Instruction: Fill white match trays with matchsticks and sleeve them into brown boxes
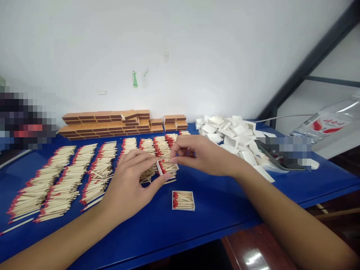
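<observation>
1. Small white cardboard matchbox tray [159, 168], partly filled with red-headed wooden matches, is held in front of the person, just above the shiny blue tabletop [135, 234].
2. The left hand [128, 183] is clamped on this tray, forefinger at its far left corner and thumb along its near edge.
3. The right hand [201, 153] is at the tray's right end, fingers curled and thumb tip close to the matches; whether it pinches one, I cannot tell.
4. A second white cardboard tray, full of matches [183, 209], lies flat nearer the person.
5. Slanting rows of loose red-tipped wooden matches [41, 183] spread to the left and behind the hands.
6. Orange-and-brown cardboard matchbox sleeves [105, 126] are stacked along the white wall [180, 48].
7. White cardboard trays in a loose heap [234, 131] lie at the right, beside a dark flat phone [268, 152].
</observation>
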Demonstrator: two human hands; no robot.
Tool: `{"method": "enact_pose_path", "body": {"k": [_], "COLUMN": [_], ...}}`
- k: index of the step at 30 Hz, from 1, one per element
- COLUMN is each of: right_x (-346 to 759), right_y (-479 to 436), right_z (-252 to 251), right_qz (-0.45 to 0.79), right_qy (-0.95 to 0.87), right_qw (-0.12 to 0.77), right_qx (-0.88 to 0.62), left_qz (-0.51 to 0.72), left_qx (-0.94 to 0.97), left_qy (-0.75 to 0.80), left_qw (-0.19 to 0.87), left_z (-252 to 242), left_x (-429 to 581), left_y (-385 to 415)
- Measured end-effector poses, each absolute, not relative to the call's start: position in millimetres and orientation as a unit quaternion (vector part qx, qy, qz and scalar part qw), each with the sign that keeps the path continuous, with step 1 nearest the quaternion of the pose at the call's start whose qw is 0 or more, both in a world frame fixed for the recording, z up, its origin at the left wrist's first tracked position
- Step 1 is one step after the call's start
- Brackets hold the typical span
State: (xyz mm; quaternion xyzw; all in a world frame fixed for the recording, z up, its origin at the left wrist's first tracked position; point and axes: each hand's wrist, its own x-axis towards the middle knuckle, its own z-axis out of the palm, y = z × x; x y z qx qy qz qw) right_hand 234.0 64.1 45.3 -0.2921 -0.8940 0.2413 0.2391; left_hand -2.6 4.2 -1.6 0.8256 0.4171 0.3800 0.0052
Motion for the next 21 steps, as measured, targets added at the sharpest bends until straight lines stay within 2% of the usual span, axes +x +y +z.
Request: {"method": "enact_pose_path", "body": {"k": [7,11,13,16,21], "right_x": [231.9,253.3,267.3,283.1,284.6], "right_y": [63.1,79.9,92.9,109.5,115.9], "right_z": [41.1,47.9,46.6,39.5,32.1], "right_qz": [0.242,0.152,0.1,0.108,0.149], "right_qy": [-0.893,-0.876,-0.873,-0.864,-0.849], "right_qw": [0.25,0.258,0.197,0.102,0.05], "right_qx": [-0.286,-0.378,-0.435,-0.481,-0.505], "left_qz": [0.37,0.384,0.386,0.385,0.39], "left_qx": [0.831,0.821,0.817,0.817,0.818], "left_qy": [0.416,0.423,0.429,0.429,0.424], "left_qw": [0.009,0.001,0.001,0.001,-0.003], "left_z": [-1.4,-0.9,-0.8,-0.5,-0.2], "left_x": [-4.1,-2.8,-2.3,-2.2,-2.1], "left_y": [4.1,4.0,3.8,3.2,2.4]}}
